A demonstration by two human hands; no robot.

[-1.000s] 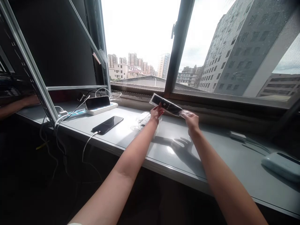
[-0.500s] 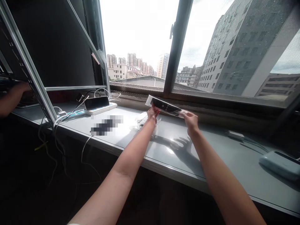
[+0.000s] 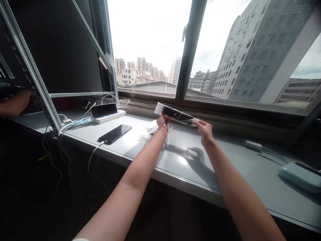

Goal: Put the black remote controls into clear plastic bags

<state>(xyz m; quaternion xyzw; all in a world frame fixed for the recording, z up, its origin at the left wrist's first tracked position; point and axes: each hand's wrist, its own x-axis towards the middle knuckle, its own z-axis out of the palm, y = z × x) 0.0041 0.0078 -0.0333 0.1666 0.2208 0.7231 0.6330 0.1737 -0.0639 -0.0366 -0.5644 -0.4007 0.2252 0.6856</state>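
Note:
A slim black remote control (image 3: 173,113) in a clear plastic bag (image 3: 158,108) is held up above the table near the window sill, its right end tilted lower. My left hand (image 3: 163,122) is closed on the remote through the bag, thumb in front, toward its left part. With fingertips pinched, my right hand (image 3: 204,130) grips the right end of the bag. Beneath and behind my left wrist, a crumpled clear plastic bag (image 3: 150,130) lies on the table; my forearm hides part of it.
A plugged-in phone (image 3: 115,134) lies at left, near a power strip (image 3: 109,117) with another phone (image 3: 104,109) on it and several cables. A metal frame (image 3: 37,77) stands at left; another person's arm (image 3: 16,103) shows beyond it. A pale blue device (image 3: 299,176) sits at right.
The bagged remote has turned slightly and its left end has shifted a little left. Both hands keep their grip and have barely moved.

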